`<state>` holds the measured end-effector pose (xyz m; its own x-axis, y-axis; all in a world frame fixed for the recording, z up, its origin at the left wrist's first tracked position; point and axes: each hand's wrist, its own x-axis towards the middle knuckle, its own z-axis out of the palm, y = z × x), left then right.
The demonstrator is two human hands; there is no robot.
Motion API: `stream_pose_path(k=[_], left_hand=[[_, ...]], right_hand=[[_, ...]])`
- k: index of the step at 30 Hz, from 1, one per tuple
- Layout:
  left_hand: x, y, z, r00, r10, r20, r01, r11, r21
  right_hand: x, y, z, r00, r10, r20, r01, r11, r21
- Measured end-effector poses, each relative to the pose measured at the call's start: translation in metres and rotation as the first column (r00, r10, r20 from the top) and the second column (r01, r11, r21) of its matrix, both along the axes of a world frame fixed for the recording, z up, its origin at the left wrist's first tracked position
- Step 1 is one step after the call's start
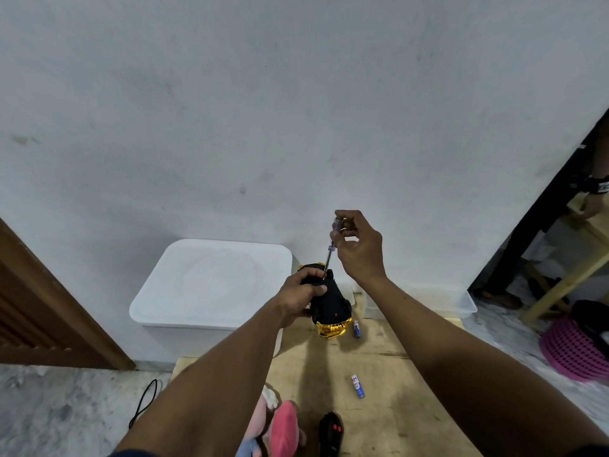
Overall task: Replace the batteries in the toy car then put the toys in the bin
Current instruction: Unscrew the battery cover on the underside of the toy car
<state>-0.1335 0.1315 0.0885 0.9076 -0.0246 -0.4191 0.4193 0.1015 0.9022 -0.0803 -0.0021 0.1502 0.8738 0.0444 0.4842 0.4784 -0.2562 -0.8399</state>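
My left hand (301, 296) grips a gold toy car (331, 308) turned upside down, its black underside facing up, above the wooden board (389, 384). My right hand (357, 244) pinches the clear handle of a small screwdriver (330, 247), whose tip touches the car's underside near my left fingers. Two blue and white batteries lie on the board: one battery (356, 328) just right of the car, another battery (358, 385) nearer to me. A black remote control (331, 432) and a pink plush toy (280, 427) lie at the bottom edge. A white lidded bin (211, 285) stands behind on the left.
A clear plastic container (428, 300) sits against the wall on the right. A black cable (145, 402) lies on the marble floor at left. A brown door (43, 311) is at far left. A pink basket (573, 351) and wooden furniture legs (566, 282) are at right.
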Motion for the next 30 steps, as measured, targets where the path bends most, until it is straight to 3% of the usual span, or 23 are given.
stream_pose_path(k=[21,25,27,30], left_hand=[[-0.002,0.000,0.002,1.000,0.002,0.001,-0.002,1.000,0.011],[-0.004,-0.002,0.002,1.000,-0.003,0.008,0.003,1.000,0.013],[-0.006,-0.004,-0.002,1.000,-0.002,0.003,0.002,1.000,0.026],[-0.011,-0.006,-0.013,1.000,0.018,-0.016,-0.018,0.999,0.035]], right_hand=[[0.001,-0.003,-0.003,0.997,0.055,-0.061,-0.057,0.998,-0.023],[-0.001,-0.007,-0.005,0.986,0.123,-0.110,-0.135,0.985,-0.107],[-0.003,-0.011,-0.008,0.982,0.120,-0.145,-0.130,0.990,-0.062],[-0.005,-0.029,-0.015,0.979,-0.024,-0.201,0.041,0.996,0.081]])
